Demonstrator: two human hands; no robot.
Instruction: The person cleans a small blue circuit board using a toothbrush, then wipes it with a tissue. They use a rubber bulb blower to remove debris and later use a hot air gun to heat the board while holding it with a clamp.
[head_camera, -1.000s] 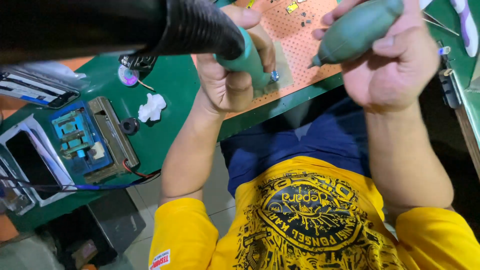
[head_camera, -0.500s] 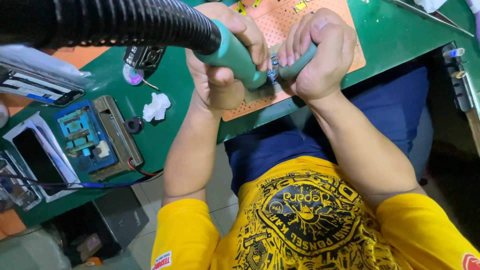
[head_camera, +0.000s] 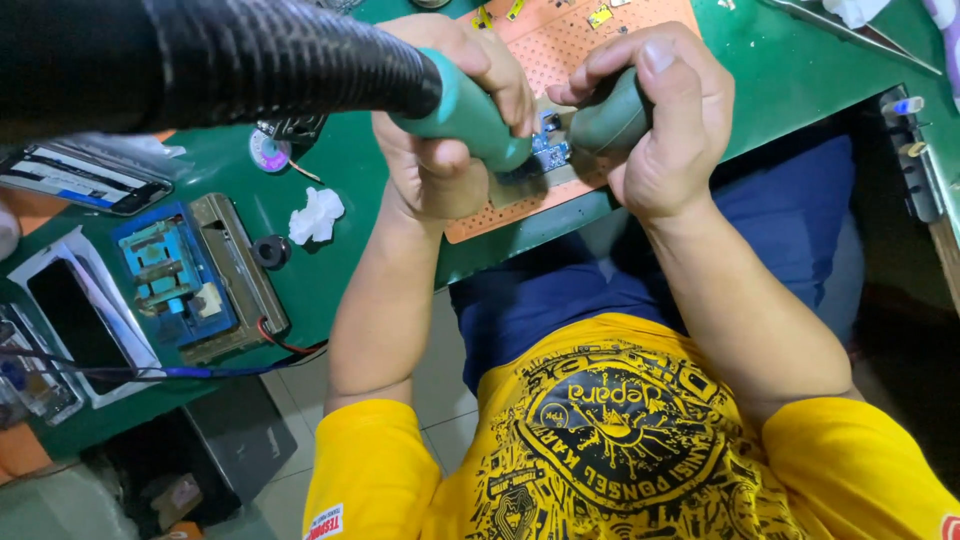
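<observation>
My left hand (head_camera: 440, 150) grips the green handle (head_camera: 470, 115) of a hot-air tool with a thick black ribbed hose (head_camera: 250, 65) running off to the upper left. Its nozzle end points down at a small blue circuit board (head_camera: 550, 152) lying on an orange perforated mat (head_camera: 570, 50). My right hand (head_camera: 670, 130) is wrapped around a dark green tool handle (head_camera: 610, 120), whose tip meets the same board from the right. Both hands sit close together at the front edge of the green table (head_camera: 340, 170). The tool tips are hidden by my fingers.
On the left of the table lie a blue fixture in a metal holder (head_camera: 170, 275), a dark-screened phone (head_camera: 75, 325), another phone (head_camera: 85, 180), a white tissue wad (head_camera: 317, 215) and a small black ring (head_camera: 270, 250). Metal tweezers (head_camera: 850, 35) lie at the top right.
My right hand has come down and left with its green tool until it meets the left hand's tool over the small board. The left hand has stayed almost in place.
</observation>
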